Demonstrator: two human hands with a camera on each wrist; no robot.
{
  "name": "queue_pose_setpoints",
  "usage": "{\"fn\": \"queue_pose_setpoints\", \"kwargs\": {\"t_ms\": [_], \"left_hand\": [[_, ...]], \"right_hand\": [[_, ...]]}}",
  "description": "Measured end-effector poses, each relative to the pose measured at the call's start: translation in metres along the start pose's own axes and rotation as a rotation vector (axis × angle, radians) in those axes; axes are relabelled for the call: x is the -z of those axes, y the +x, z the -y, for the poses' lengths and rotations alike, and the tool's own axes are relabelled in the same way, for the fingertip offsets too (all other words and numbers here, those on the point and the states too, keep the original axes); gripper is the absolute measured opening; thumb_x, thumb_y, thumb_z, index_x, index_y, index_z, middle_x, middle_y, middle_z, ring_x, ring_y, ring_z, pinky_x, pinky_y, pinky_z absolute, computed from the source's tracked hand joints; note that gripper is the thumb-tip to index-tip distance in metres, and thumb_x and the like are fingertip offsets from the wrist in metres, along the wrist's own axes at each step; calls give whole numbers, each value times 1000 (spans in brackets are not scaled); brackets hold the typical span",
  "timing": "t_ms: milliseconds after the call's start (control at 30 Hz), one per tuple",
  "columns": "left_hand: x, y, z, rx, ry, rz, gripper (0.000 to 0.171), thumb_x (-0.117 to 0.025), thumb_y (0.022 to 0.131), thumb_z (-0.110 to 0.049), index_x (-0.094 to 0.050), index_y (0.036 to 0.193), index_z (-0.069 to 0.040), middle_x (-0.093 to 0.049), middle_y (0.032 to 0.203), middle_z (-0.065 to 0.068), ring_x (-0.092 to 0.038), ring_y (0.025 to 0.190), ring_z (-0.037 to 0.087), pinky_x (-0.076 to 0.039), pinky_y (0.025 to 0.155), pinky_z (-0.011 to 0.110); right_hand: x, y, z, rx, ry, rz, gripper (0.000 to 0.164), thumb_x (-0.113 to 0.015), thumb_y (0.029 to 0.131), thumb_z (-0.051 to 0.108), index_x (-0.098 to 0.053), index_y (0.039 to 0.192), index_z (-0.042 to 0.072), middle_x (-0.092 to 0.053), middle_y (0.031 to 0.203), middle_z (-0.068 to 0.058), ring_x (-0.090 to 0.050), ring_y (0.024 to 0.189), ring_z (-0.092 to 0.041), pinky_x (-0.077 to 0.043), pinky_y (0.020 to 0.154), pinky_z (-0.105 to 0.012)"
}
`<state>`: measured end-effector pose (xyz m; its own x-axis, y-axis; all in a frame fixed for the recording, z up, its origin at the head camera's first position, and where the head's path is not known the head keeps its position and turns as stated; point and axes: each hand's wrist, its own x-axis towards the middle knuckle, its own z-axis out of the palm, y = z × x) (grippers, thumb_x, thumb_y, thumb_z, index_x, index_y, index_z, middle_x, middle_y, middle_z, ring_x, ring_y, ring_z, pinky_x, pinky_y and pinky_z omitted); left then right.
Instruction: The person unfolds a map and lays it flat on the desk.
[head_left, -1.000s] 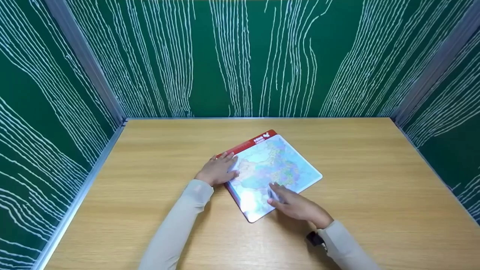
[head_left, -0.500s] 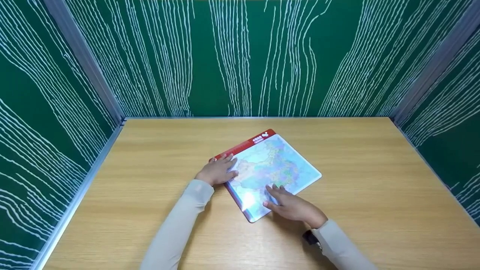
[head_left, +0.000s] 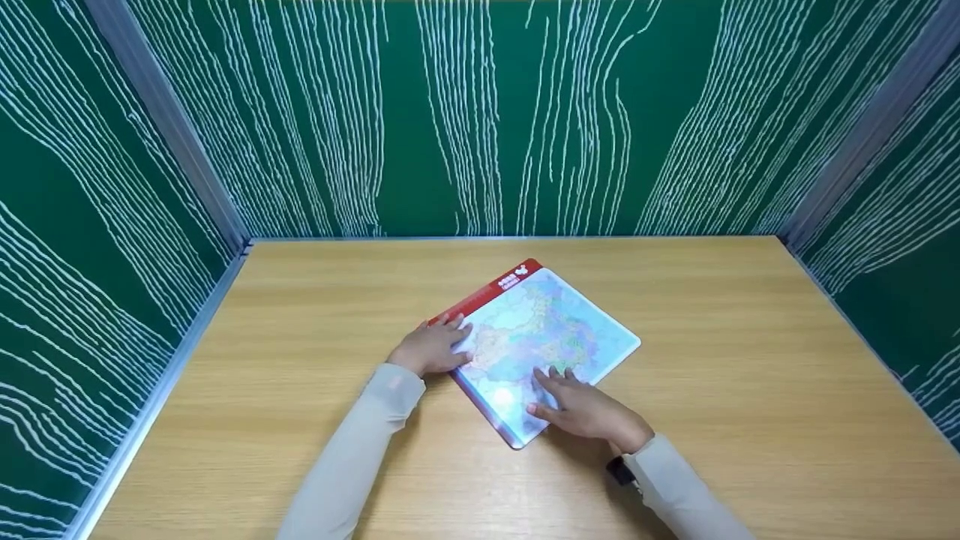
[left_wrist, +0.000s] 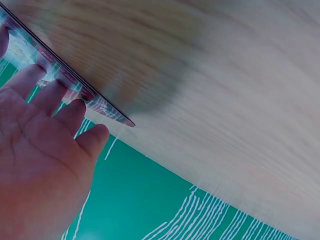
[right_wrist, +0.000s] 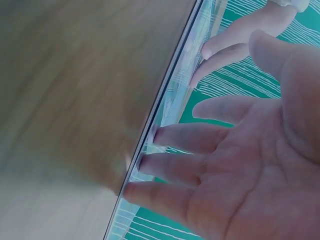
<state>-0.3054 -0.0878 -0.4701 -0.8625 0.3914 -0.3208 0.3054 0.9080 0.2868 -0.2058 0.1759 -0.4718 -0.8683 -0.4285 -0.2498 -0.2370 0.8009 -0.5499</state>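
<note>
head view first: a laminated map board (head_left: 517, 337) lies flat on the wooden table (head_left: 315, 315), turned at an angle, with a red strip along its upper left edge and a white glare near its lowest corner; the person's left hand (head_left: 431, 349) rests on the board's left corner, fingers spread, holding nothing; the right hand (head_left: 589, 409) reaches over the lower right edge, fingers apart and fairly straight, gripping nothing either; a grey sleeve (head_left: 352, 450) covers the left arm, and a dark device (head_left: 621, 471) sits at the right wrist; beyond the table stands a green wall (head_left: 420, 150) marked with wavy white lines.

left wrist view: the palm shows, fingers stretched out to the board's glossy face; the board's thin edge cuts across the upper left, the table's grain beside it; the little finger stands clear of the others.

right wrist view: the right palm faces the camera, relaxed and released; the little fingertip meets the board's narrow edge, the next two fingertips just beside it; farther along the board i can see the left hand, its cuff at the top.
</note>
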Motion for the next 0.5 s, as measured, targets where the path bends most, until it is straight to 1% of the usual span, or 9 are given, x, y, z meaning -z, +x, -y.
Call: {"fn": "queue_pose_setpoints", "kwargs": {"t_ms": [133,200,333,433,500], "left_hand": [[2,-4,1,-3,5,-2,73,-60,88,-53,-25,150,-38,-19,159,-11,-14,149,20,-10,120,53],[2,-6,2,-10,12,-7,73,-60,87,-53,-25,150,-37,-19,159,-11,-16,149,20,-10,120,53],[0,-8,2,-31,17,-10,73,-59,88,-53,-26,150,-36,-19,160,-9,-14,149,20,-10,120,51],[-3,-9,2,-38,-2,-9,73,-59,88,-53,-25,150,-36,-18,160,-9,-11,150,21,-10,120,52],[-5,-10,3,-45,-8,-9,73,-60,88,-53,-26,150,-36,-18,160,-8,-11,150,22,-12,120,53]], "right_hand": [[1,2,-2,-25,6,8,76,-53,94,50,-28,151,7,-20,155,-27,-11,144,-49,-12,115,-62],[2,3,-4,-25,1,8,77,-55,93,49,-28,151,7,-19,156,-27,-10,144,-49,-11,115,-63],[4,4,-7,-26,-37,1,80,-61,90,47,-29,151,8,-19,156,-27,-11,144,-48,-13,115,-62],[4,3,-9,-15,-78,2,83,-66,86,46,-30,151,8,-19,156,-28,-12,143,-50,-15,115,-63],[4,3,-10,4,-108,5,85,-69,84,46,-31,150,8,-19,155,-29,-12,142,-51,-16,113,-65]]}}
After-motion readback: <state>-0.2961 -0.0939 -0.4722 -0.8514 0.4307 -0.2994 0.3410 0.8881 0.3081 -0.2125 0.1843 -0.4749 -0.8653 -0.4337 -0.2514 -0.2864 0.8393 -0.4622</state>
